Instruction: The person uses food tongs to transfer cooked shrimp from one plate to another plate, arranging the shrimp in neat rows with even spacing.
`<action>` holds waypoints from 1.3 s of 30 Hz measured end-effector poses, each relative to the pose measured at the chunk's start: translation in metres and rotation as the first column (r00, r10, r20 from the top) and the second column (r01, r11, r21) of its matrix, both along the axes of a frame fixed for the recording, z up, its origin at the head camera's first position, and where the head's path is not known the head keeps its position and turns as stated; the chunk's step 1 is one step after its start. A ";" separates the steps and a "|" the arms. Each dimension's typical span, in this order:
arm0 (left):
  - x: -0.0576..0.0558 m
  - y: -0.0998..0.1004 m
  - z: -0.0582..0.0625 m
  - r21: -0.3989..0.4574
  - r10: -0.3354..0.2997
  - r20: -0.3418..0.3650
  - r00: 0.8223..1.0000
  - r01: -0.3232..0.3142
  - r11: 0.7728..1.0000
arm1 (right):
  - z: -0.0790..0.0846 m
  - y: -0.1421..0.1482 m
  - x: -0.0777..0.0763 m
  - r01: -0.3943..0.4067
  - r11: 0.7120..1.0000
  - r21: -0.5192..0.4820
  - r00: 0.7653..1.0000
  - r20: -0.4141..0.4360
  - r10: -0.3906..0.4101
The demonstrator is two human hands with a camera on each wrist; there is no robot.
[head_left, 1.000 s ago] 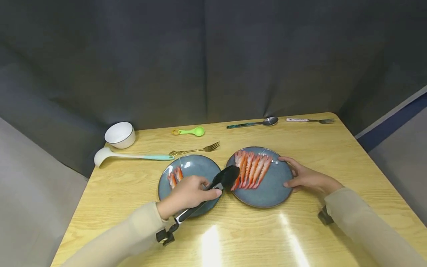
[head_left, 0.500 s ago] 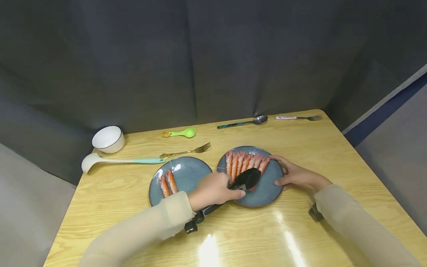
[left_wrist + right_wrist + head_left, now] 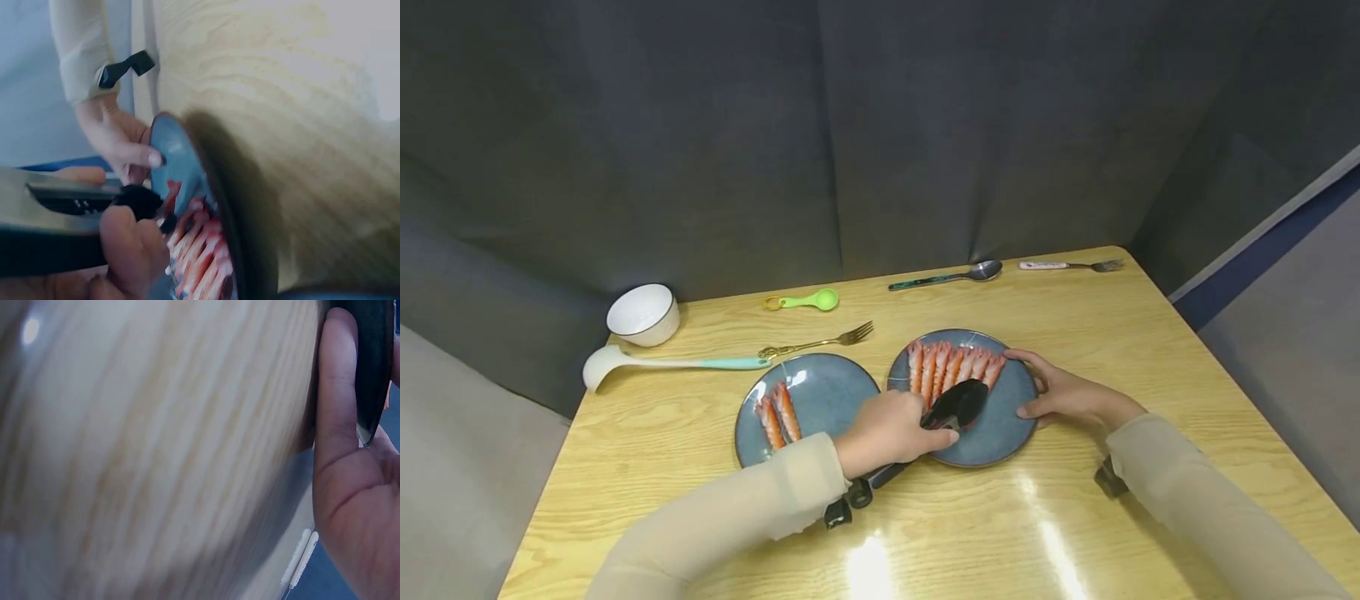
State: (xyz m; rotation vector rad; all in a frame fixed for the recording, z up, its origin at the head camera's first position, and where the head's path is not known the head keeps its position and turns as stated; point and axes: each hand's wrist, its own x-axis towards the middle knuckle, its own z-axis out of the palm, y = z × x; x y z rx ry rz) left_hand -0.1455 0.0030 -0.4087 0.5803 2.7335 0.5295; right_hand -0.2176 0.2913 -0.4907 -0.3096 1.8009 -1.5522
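My left hand [image 3: 891, 429] grips black-headed tongs [image 3: 961, 403] over the right blue plate [image 3: 1000, 437]. Several peeled, orange-red shrimp [image 3: 934, 364] lie there side by side. In the left wrist view the tongs' tips [image 3: 140, 201] meet the end of the row, by one shrimp [image 3: 170, 197]; whether they pinch it I cannot tell. My right hand [image 3: 1067, 398] holds that plate by its right rim, thumb on top and a finger under it, as the right wrist view shows of the hand [image 3: 359, 481]. Left of it, two shrimp [image 3: 777, 414] lie on another blue plate [image 3: 835, 387], partly behind my left forearm.
Behind the plates lie a gold fork [image 3: 820, 342], a green measuring spoon [image 3: 808, 300], a dark-handled spoon [image 3: 947, 277] and a white-handled fork [image 3: 1071, 266]. A white bowl [image 3: 643, 315] and a ladle [image 3: 677, 362] are at left. A dark curtain [image 3: 880, 150] hangs behind the table.
My left hand has carried the tongs rightward, from the right plate's left edge onto its shrimp, and has barely moved in the last half second. My right hand keeps its hold on the rim.
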 end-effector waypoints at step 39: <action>0.071 -0.167 0.035 -0.159 0.457 -0.017 0.889 -0.454 0.877 | -0.010 0.004 -0.006 -0.025 1.000 0.017 1.000 0.010 0.025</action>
